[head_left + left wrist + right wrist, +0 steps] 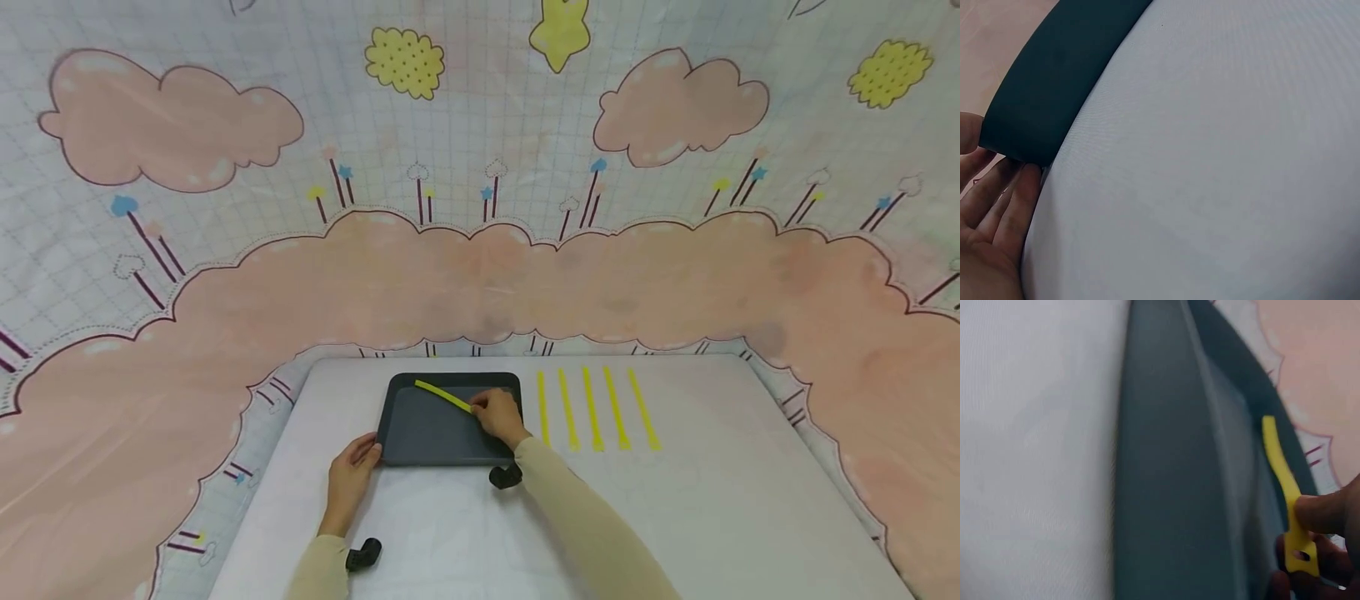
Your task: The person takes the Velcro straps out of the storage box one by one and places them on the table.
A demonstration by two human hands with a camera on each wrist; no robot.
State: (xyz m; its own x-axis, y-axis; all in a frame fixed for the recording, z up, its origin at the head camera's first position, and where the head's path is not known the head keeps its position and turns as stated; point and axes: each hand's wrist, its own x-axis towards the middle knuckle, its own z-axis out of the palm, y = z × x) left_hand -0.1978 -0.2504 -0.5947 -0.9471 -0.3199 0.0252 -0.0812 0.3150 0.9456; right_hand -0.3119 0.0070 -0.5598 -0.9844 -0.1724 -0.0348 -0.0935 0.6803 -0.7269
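A dark grey rectangular tray (442,460) lies on the white table. At its near left corner my left hand (351,479) holds the rim, thumb and fingers on the tray's edge (1054,81) in the left wrist view. Over the tray's right half, my right hand (498,415) pinches a yellow cable strap (442,394) by its wider end. The right wrist view shows a small slot in that end of the strap (1280,465), beside the thumb (1322,514). The strap's narrow end points to the tray's far left.
Several more yellow straps (591,408) lie side by side on the white table (750,500) right of the tray. A cloth printed with clouds (525,283) hangs behind the table and surrounds its sides. Black wrist devices (363,554) sit by both sleeves.
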